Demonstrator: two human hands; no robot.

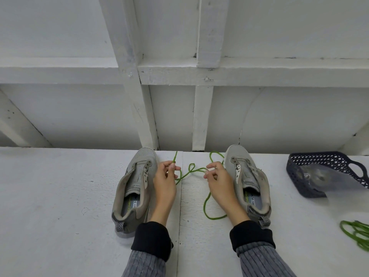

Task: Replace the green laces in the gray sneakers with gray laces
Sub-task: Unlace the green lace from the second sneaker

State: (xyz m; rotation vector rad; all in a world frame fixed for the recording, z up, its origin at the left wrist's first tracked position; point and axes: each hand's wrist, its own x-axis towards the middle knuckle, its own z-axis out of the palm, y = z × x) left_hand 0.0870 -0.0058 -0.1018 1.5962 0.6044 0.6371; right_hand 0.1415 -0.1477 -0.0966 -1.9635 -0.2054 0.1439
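Sleeves, gray ribbed with black cuffs, enter from the lower edge. Left hand [164,181]: grip pinching one end of a green lace [194,172] between thumb and forefinger, the tip standing upward. Right hand [217,179]: grip pinching the same lace farther along; between the hands the lace forms a small loop, and its remainder trails in a curve on the white table [60,206] beneath the right wrist. Left gray sneaker [132,188] and right gray sneaker [249,182] lie unlaced, toes away from the person, one outside each hand. A second green lace [355,233] lies bunched at the right edge. A dark perforated basket [311,166], tipped on its side, holds a clear plastic bag [319,176].
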